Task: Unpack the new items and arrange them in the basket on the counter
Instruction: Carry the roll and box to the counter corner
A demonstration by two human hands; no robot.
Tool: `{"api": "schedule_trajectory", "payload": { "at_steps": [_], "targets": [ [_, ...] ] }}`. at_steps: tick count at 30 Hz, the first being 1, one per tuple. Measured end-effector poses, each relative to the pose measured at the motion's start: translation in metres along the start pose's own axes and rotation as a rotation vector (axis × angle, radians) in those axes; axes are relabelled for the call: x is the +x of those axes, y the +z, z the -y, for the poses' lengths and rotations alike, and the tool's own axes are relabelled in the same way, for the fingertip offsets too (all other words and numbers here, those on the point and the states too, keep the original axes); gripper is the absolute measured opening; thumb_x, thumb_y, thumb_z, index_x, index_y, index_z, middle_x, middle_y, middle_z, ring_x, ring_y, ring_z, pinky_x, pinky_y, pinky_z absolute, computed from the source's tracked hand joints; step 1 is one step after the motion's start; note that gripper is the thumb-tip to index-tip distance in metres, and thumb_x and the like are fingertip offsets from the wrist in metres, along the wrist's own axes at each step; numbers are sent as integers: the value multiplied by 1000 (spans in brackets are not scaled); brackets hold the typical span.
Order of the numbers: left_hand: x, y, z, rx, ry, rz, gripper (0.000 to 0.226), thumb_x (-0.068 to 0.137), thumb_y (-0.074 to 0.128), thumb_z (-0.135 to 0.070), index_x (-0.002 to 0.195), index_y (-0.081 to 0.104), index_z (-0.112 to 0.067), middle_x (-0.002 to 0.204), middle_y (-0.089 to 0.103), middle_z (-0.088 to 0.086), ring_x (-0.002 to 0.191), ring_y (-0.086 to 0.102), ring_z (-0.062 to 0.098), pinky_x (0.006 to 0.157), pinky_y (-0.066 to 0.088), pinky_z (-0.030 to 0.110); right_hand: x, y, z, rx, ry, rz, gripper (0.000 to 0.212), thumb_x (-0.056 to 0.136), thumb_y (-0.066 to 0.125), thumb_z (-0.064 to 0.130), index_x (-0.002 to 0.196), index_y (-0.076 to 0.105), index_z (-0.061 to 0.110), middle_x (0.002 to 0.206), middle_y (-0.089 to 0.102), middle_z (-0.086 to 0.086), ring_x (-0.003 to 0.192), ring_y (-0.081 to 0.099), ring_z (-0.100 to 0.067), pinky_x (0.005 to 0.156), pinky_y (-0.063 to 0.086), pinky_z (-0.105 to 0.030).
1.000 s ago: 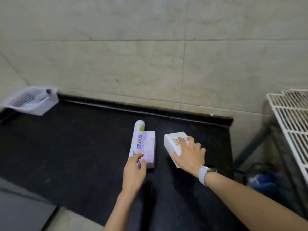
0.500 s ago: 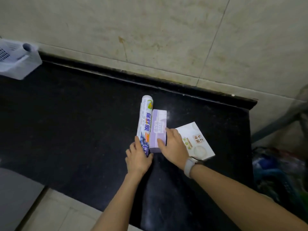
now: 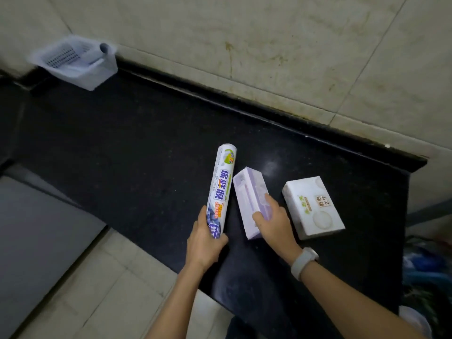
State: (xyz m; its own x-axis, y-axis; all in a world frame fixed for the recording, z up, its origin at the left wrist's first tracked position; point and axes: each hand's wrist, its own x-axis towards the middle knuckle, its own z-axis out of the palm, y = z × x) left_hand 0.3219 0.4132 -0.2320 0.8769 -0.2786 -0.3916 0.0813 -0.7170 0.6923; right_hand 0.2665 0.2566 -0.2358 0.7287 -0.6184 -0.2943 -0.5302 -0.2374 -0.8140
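While left hand [image 3: 204,243] grips roll [image 3: 221,189], right hand [image 3: 275,223] holds purple box [image 3: 249,192].

Cling-film roll [image 3: 221,189]: white cylinder printed with blue characters and a green-yellow emblem near its far end. It points away from the viewer, its near end gripped.

Lilac box [image 3: 250,199]: pale purple rectangular carton, just right of the roll and apart from it, tilted with one long edge raised, near end held.

White box [image 3: 313,207]: rectangular carton with a small label and a round motif on top, lying flat on the black counter [image 3: 122,152], right of the lilac box, untouched.

Basket [image 3: 73,62]: translucent white, perforated, at the counter's far left against the wall, well apart from the three items. A pale tube end shows at its right rim.
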Motion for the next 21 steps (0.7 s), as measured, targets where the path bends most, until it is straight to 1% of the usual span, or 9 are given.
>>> {"api": "schedule_trajectory", "payload": {
  "at_steps": [3,7,10,12,13,15,17,19,21],
  "targets": [
    [-38,-16,26,-76,-56,-117,87,69,65,-18,142,21,-29,127,52,2,106,57,27,89,50,43,-35,9,-4,70,-43,70,57,83,56,22,137,35,23,114,42,-2,109,46,-21,92,32,-25],
    [-92,-35,57,-194,-143,-236,85,62,64,-22,135,25,-41,115,51,-6,87,60,30,63,56,50,-76,28,1,56,-141,226,55,85,55,24,136,34,25,113,37,5,102,40,-9,89,32,-24],
    [-121,-50,83,-297,-209,-348,74,61,63,-22,126,33,-43,109,59,-5,82,61,28,54,56,42,-96,50,14,-17,-217,349,54,84,54,25,135,36,26,116,38,6,105,40,-10,92,32,-24],
    [-135,-64,103,-355,-244,-433,71,62,64,-19,125,38,-40,101,61,-10,78,62,16,45,54,30,-107,71,27,-59,-253,423,54,84,55,25,134,37,26,122,41,2,110,43,-14,94,33,-26],
    [-139,-74,112,-376,-267,-466,72,63,65,-17,127,39,-38,97,61,-14,77,62,11,45,54,26,-113,83,34,-75,-265,449,54,83,55,24,134,38,25,125,42,0,114,44,-17,96,34,-26],
    [-142,-96,132,-420,-311,-512,74,65,66,-13,131,39,-35,95,61,-17,78,61,6,58,58,35,-122,110,47,-104,-294,491,54,83,56,23,134,38,24,126,43,-3,113,45,-19,95,34,-26],
    [-137,-120,153,-467,-338,-550,75,67,67,-11,133,38,-33,101,63,-10,79,61,8,65,58,42,-127,141,62,-115,-331,528,54,83,56,23,133,39,25,122,43,-1,105,44,-13,90,32,-23],
    [-125,-148,176,-511,-342,-587,77,68,68,-10,136,36,-29,106,63,-5,79,62,8,60,55,28,-128,176,81,-125,-356,553,53,83,55,25,133,38,27,118,40,3,101,41,-10,88,31,-22],
    [-110,-182,200,-556,-337,-613,78,68,68,-9,137,35,-29,108,62,-4,76,62,9,42,48,17,-126,214,104,-132,-373,568,54,83,55,27,134,37,28,117,38,6,101,42,-10,87,32,-23]
  ]
}}
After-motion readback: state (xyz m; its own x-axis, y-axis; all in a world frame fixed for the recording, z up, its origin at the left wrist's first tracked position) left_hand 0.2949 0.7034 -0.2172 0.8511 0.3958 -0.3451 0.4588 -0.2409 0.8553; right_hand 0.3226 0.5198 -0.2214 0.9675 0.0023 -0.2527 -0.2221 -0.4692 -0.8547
